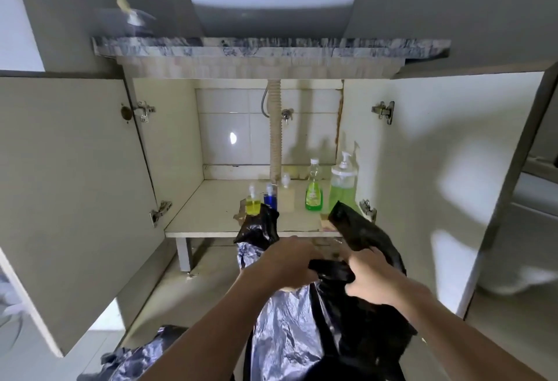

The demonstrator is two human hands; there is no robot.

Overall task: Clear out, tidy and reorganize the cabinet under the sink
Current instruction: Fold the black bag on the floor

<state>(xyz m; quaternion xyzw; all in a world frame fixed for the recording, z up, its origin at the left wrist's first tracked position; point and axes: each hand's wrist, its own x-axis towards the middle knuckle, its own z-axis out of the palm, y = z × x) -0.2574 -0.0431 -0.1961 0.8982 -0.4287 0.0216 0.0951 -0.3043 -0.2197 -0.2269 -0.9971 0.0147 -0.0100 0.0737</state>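
Five bottles stand in the cabinet: three small pump bottles (253, 203), one green dish-soap bottle (314, 188), one large pump dispenser (343, 185). Two black bin bags (347, 320). Four door hinges (144, 110).

Straight up from your grip, at the top of the view, sat 1 white basin (271, 9) on a marbled countertop (271, 47). Up and to the left of your grip, a blurred object (133, 15) stood on that countertop; you could not tell what it was. Above your grip and farther back, 1 corrugated drain hose (276, 127) ran down in front of a white tiled wall (223, 127), with a small metal valve (286, 115) just beside it. Pale floor (211, 275) lay left of your grip. Well off to the right was a blurred white shape (525, 278).
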